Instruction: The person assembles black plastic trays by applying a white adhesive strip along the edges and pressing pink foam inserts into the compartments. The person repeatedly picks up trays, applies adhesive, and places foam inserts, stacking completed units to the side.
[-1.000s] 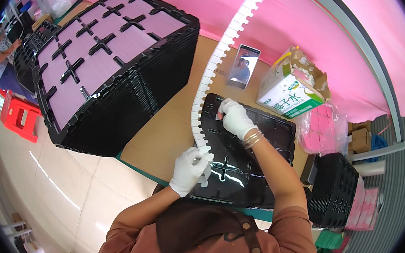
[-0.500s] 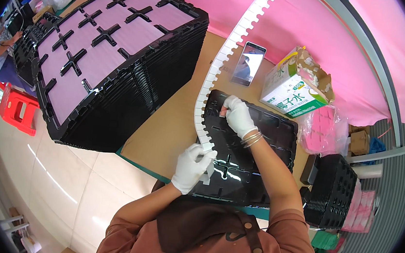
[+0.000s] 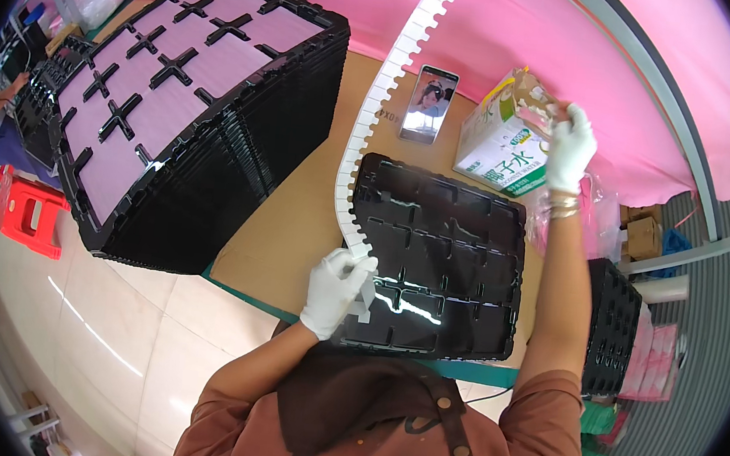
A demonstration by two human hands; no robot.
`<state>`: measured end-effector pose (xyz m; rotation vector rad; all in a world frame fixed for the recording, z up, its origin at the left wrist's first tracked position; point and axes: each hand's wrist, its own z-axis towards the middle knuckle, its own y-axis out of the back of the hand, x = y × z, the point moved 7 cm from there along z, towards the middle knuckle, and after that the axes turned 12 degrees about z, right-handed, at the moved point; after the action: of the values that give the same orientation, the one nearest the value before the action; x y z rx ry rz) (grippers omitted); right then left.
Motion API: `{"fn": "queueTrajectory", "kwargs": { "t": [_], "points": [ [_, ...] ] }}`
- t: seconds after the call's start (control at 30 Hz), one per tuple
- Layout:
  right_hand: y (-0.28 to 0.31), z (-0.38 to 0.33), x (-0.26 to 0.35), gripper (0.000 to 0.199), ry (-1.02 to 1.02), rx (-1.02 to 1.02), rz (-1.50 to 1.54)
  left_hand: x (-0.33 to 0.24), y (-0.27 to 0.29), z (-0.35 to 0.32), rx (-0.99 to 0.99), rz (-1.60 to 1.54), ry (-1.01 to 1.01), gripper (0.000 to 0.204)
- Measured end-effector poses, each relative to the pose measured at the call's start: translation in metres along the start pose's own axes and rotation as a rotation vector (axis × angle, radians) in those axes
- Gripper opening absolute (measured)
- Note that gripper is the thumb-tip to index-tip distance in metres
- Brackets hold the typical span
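My left hand (image 3: pixel 337 291), in a white glove, is closed on the lower end of a long white strip (image 3: pixel 357 157) with notches along one edge. The strip runs up and away past the top of the picture. A black moulded plastic tray (image 3: pixel 474 278) with cross-shaped ridges lies on the table just right of that hand. My right hand (image 3: pixel 571 151), also gloved, is raised beside the open top of a white and green carton (image 3: pixel 500 151). Its fingers are drawn together near the torn flap, and whether anything is between them is too small to make out.
A tall stack of black trays (image 3: pixel 241 150) with lilac sheets on top stands at the left. A phone (image 3: pixel 429 107) lies behind the tray in front of me. At the right are a smaller black tray stack (image 3: pixel 609 322) and pink plastic-wrapped goods (image 3: pixel 589 223). A red stool (image 3: pixel 32 214) and another person are far left.
My right hand has left the upper part of the black tray and risen right to the carton. My left hand keeps hold of the strip. The phone's screen picture has changed.
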<state>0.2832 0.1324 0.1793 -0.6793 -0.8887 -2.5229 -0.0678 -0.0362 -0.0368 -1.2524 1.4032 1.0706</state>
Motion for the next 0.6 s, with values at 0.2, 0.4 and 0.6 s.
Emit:
{"fn": "queueTrajectory", "kwargs": {
  "t": [0.2, 0.4, 0.6],
  "points": [
    [0.008, -0.042, 0.053, 0.018, 0.377, 0.202, -0.195, -0.008, 0.01, -0.001, 0.047, -0.255, 0.281, 0.023],
    [-0.038, -0.267, 0.116, 0.018, -0.468, 0.775, 0.607, -0.024, -0.007, -0.01, -0.006, -0.256, 0.218, 0.028],
    [-0.047, -0.306, 0.103, 0.01, -0.87, 0.658, 1.005, -0.026, -0.009, -0.017, -0.021, -0.077, 0.036, 0.02]
  ]
}}
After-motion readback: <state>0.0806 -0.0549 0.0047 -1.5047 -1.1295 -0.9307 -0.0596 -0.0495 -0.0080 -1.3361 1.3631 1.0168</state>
